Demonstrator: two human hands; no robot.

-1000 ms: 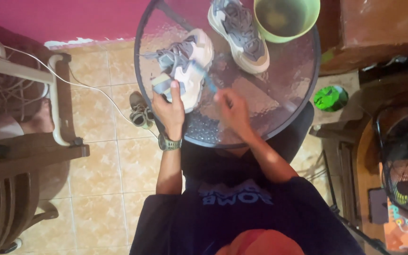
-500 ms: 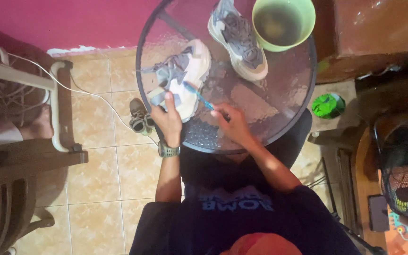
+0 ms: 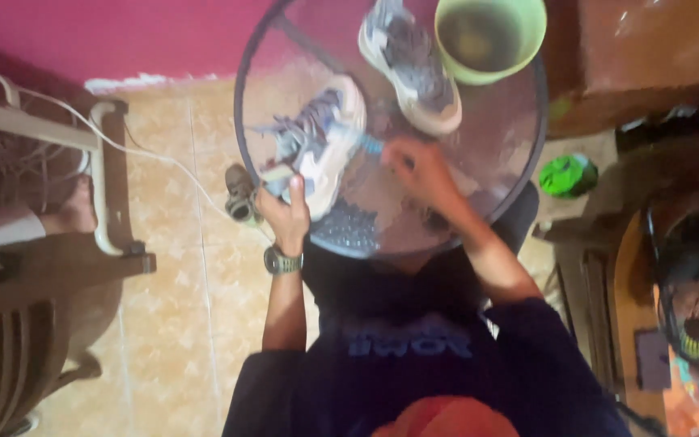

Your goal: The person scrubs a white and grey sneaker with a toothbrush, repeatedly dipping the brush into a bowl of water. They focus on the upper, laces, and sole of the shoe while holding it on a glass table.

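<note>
Gripping sneaker heel — left hand

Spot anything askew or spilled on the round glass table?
Nothing spilled. The second grey-and-white sneaker lies tilted against the green plastic bowl; the left hand steadies the near pale sneaker while the right hand works a blue-handled brush.

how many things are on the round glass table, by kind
Sneakers: 2, one steadied by the left hand, one beside the bowl
Green bowl: 1
Blue-handled brush, in the right hand: 1
Total: 4
</note>
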